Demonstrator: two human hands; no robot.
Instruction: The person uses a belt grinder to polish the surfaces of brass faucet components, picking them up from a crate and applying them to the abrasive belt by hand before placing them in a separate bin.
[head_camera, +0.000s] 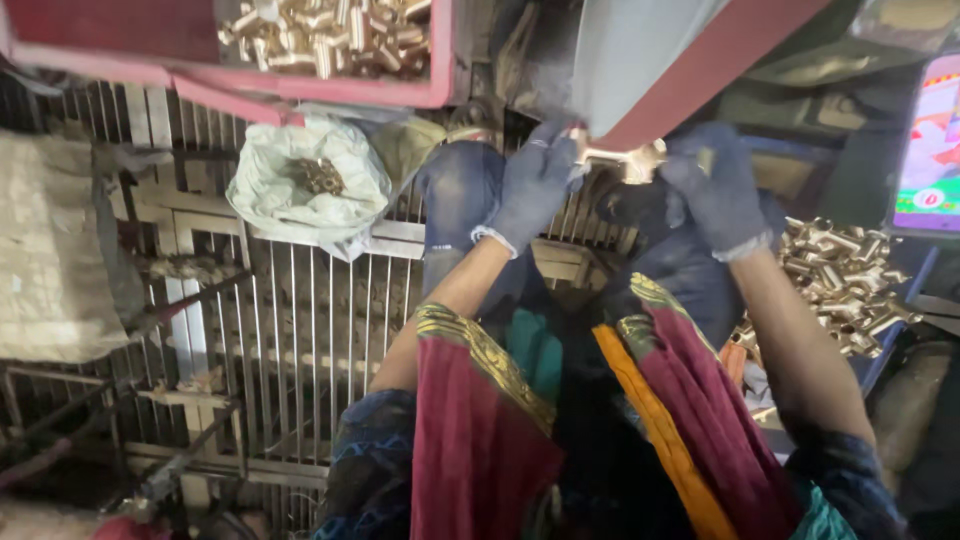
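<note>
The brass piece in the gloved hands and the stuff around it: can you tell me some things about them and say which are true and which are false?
1. Both hands wear dark gloves. True: the left hand and right hand are gloved.
2. The hands hold a brass fitting between them. True.
3. The red tray at the top is full of apples. False: it holds brass parts.
4. The white bag is closed tight. False: it lies open, with a few brass bits inside.
5. A pile of brass pieces lies by the right arm. True.
</note>
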